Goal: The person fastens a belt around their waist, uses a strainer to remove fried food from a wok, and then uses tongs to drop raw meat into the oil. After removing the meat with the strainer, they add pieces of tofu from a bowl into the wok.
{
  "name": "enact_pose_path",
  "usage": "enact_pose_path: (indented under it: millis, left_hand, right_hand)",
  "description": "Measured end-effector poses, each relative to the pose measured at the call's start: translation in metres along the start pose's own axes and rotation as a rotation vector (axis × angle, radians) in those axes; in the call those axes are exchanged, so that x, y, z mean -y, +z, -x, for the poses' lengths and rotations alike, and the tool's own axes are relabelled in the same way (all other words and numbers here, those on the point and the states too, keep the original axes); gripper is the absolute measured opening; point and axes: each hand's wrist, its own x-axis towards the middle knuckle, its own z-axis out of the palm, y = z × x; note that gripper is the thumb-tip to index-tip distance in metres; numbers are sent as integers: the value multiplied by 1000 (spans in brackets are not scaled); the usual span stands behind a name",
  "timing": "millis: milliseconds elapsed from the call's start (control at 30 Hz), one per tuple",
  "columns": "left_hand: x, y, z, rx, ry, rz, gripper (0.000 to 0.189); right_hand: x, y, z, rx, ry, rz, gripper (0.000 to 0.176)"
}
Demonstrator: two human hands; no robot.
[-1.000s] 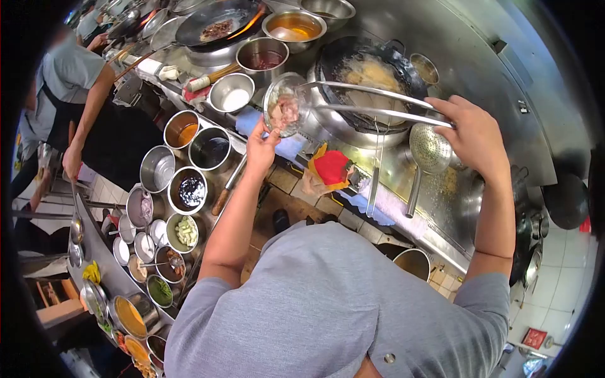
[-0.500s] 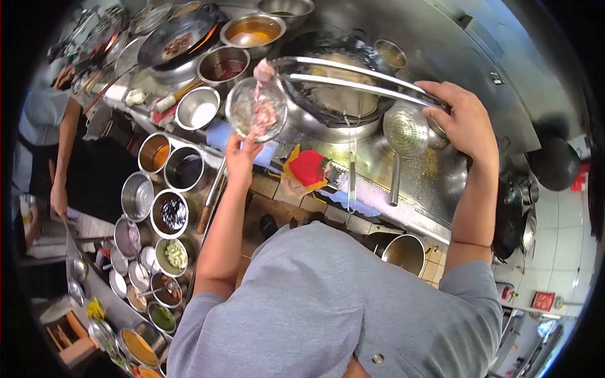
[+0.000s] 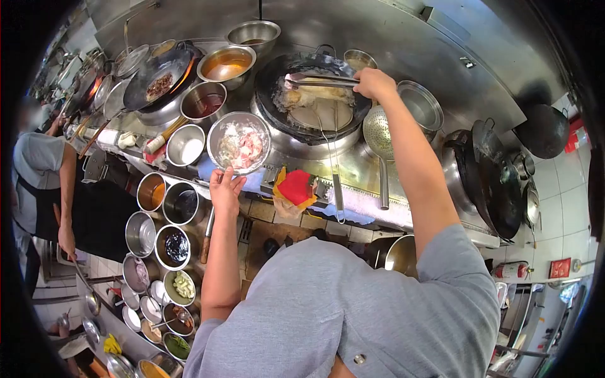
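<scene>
Near the stove edge, my left hand holds a metal bowl by its near rim. Pieces of raw, white-coated meat lie in the bowl. My right hand is closed around metal tongs that reach across a large black wok. A pale pink piece of meat shows at the tongs' tips, low over the bubbling oil. A long-handled wire skimmer rests with its head in the wok.
A perforated ladle lies right of the wok. Bowls of orange liquid and red liquid stand to its left, near a second wok. Several ingredient pots line the lower left. Another person stands at far left.
The tongs have moved from above the bowl to over the wok, with the piece of meat at their tips. My right hand has shifted left, and the bowl sits lower in view.
</scene>
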Motion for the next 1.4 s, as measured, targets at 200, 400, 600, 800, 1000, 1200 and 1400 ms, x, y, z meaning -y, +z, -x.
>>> enact_pose_path:
  millis: [200,400,600,800,1000,1200,1400]
  left_hand:
    - [-2,-9,7,-35,50,6,19]
    - [3,-30,1,-71,184,-115,19]
    - [8,-17,-6,-52,371,-349,19]
    - [17,-2,-15,64,497,-476,21]
    - [14,0,-13,18,269,-236,19]
    - [5,-4,-12,-25,89,-115,20]
    - [0,2,-5,13,52,-125,20]
  right_hand:
    - [8,-26,6,-189,-51,-23,34]
    - [50,-93,105,-300,-371,-12,34]
    - [76,-96,155,-279,-632,192,36]
    - [72,-82,148,-293,-601,219,29]
    - [39,-113,159,-350,-381,67,33]
    - [4,-104,143,-322,-139,-27,33]
    - [-14,-36,74,-52,0,-1,35]
